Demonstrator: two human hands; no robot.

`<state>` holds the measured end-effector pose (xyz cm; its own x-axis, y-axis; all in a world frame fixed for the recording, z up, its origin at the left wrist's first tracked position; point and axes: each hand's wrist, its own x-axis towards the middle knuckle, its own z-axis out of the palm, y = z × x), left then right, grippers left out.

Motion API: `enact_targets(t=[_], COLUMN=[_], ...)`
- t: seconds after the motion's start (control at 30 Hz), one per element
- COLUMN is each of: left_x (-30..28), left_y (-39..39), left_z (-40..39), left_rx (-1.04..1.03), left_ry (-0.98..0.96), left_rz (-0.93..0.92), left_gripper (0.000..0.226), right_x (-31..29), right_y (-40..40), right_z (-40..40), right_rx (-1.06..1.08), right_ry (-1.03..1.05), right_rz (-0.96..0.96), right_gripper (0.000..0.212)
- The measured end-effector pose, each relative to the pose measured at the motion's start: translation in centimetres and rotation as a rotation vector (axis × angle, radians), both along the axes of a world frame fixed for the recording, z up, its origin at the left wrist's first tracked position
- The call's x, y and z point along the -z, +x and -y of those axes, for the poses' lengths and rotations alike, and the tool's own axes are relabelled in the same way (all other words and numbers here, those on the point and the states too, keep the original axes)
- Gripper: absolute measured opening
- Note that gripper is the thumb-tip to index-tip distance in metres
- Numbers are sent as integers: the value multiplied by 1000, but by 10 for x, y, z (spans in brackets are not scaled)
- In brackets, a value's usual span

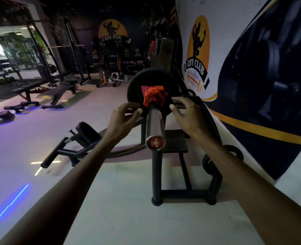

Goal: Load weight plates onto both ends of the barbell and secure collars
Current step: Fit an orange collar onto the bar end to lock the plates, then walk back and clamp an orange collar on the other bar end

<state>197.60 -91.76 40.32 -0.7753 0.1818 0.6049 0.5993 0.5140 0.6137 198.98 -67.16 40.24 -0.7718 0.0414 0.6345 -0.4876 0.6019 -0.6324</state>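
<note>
Showing the near end of the barbell (154, 119), whose chrome sleeve pointed at the camera: a black weight plate (137, 85) sat on the sleeve with an orange collar (152, 96) pressed against its face. The left hand (124, 114) and right hand (183, 110) hovered on either side of the sleeve just short of the plate, both grips released, fingers loosely curled and holding nothing; whether any fingertip touched the plate could not be told. The plate was judged heavy, rigid and best taken by its rim with both hands; the sleeve looked smooth and likely slippery, so the collar would need a firm squeeze on its body to seat or shift it. The bar lay across a black stand (178, 144). Room was open to the left over the floor (40, 131); on the right, the painted wall (252, 85) stood close, leaving little clearance for the right elbow. A footrest frame (72, 147) lay low on the left.
</note>
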Motion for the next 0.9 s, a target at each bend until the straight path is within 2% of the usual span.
enact_targets(t=[0.13, 0.23, 0.43, 0.57, 0.73, 0.9], left_x=[3, 24, 72, 93, 117, 147], left_y=[14, 56, 122, 147, 168, 185], left_z=[10, 23, 80, 140, 227, 328], left_rx=[-53, -127, -218, -337, -473, -603], left_ry=[-26, -36, -106, -115, -175, -239], left_rz=[-15, 22, 119, 186, 179, 279], left_gripper=[27, 30, 36, 33, 22, 37], right_x=[8, 33, 80, 98, 120, 152], right_y=[12, 41, 82, 91, 95, 92], right_z=[-1, 11, 73, 134, 230, 337], right_rx=[52, 15, -57, -153, -265, -354], right_ry=[-1, -5, 80, 112, 216, 316], right_rz=[17, 95, 288, 272, 277, 296], right_gripper=[26, 17, 29, 33, 39, 45])
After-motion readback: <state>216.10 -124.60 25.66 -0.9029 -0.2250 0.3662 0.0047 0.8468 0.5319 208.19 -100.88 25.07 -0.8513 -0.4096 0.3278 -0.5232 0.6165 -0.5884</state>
